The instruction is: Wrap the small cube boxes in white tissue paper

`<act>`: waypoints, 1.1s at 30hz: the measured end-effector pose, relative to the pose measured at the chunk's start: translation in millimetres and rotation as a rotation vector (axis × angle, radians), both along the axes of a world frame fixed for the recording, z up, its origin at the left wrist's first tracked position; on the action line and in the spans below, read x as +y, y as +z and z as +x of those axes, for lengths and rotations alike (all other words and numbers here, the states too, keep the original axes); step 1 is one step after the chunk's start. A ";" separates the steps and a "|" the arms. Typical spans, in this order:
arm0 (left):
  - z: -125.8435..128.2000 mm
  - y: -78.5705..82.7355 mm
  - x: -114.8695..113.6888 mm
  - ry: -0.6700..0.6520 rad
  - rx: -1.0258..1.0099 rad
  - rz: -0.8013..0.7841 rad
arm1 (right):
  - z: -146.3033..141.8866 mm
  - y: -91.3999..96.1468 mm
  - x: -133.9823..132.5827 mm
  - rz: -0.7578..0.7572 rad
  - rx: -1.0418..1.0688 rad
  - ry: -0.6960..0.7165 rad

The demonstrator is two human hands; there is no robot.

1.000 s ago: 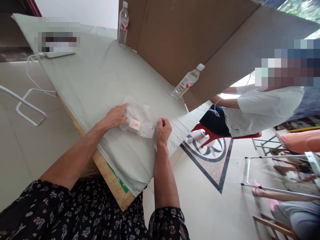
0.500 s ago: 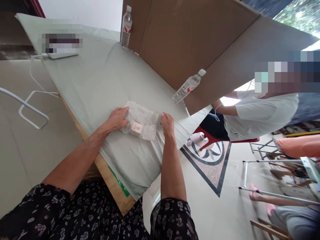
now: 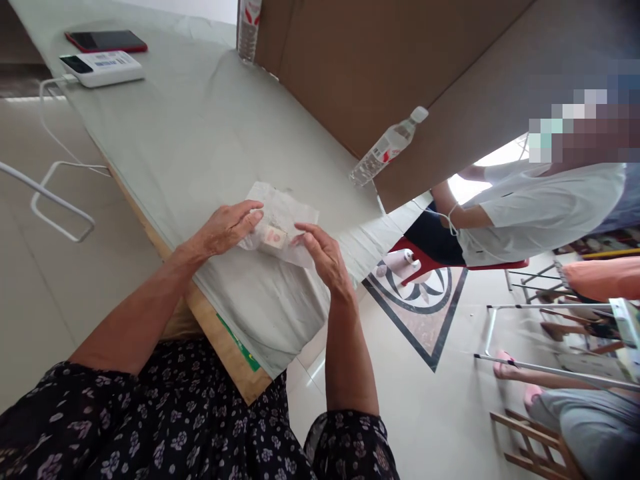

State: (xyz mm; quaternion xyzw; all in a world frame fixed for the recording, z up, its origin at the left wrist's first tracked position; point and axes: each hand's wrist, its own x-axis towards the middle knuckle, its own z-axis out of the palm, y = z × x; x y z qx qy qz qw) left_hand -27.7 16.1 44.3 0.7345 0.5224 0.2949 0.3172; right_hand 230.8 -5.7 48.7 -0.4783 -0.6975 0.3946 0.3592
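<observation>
A sheet of translucent bubble wrap lies spread on the cloth-covered table. On it rests a small pale box with a reddish mark on top; wrap partly surrounds it. My left hand is at the left edge of the wrap, fingers stretched over it beside the box. From the right, my right hand reaches over the wrap's other side, its fingers extended and apart, close to the box. Whether the fingertips press on the wrap is hard to see. Neither hand grips anything visible.
Behind the wrap stands a brown cardboard panel with a clear bottle leaning near it and another bottle. A white device with a cable and a phone lie far left. A person in a white shirt sits at right.
Both hands have loosened from the wrap's side edges, and their fingers are now stretched out. My right hand has moved inward over the wrap. The view has shifted slightly downward.
</observation>
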 end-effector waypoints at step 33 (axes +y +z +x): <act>15.2 -20.4 -26.6 -0.047 0.448 0.123 | 46.7 -46.9 -0.7 0.455 -0.389 -0.604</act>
